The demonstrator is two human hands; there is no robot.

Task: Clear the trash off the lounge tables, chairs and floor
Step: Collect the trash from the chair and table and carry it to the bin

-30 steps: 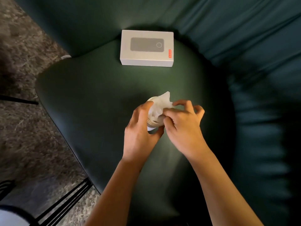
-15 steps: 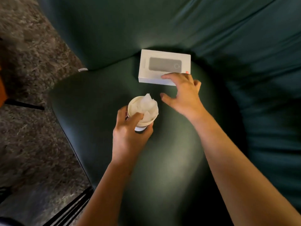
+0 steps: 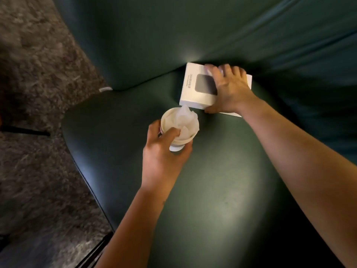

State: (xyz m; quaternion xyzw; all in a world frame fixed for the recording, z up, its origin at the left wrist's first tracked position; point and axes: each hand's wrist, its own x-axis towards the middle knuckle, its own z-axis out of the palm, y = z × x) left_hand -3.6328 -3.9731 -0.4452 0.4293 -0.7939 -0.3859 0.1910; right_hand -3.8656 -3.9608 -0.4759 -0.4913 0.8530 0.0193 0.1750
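Note:
My left hand (image 3: 164, 157) grips a stack of white paper cups (image 3: 171, 124) just above the dark green chair seat (image 3: 119, 151). A crumpled white tissue (image 3: 188, 118) is stuffed into the top cup. My right hand (image 3: 229, 89) is closed over a white product box (image 3: 195, 88) at the back of the seat, fingers on its far edge and thumb at its near edge. The box is tilted, its left end raised off the cushion. The hand hides the box's right half.
The green chair backrest (image 3: 193, 31) rises behind the box and wraps round to the right. Mottled grey-brown carpet (image 3: 34, 93) lies to the left. Dark metal legs (image 3: 96, 248) show at the lower left, and a thin dark bar (image 3: 23, 130) at the far left.
My right hand left the tissue in the cup, reached back to the white box and closed on it. The box has tilted up. My left hand still holds the cups.

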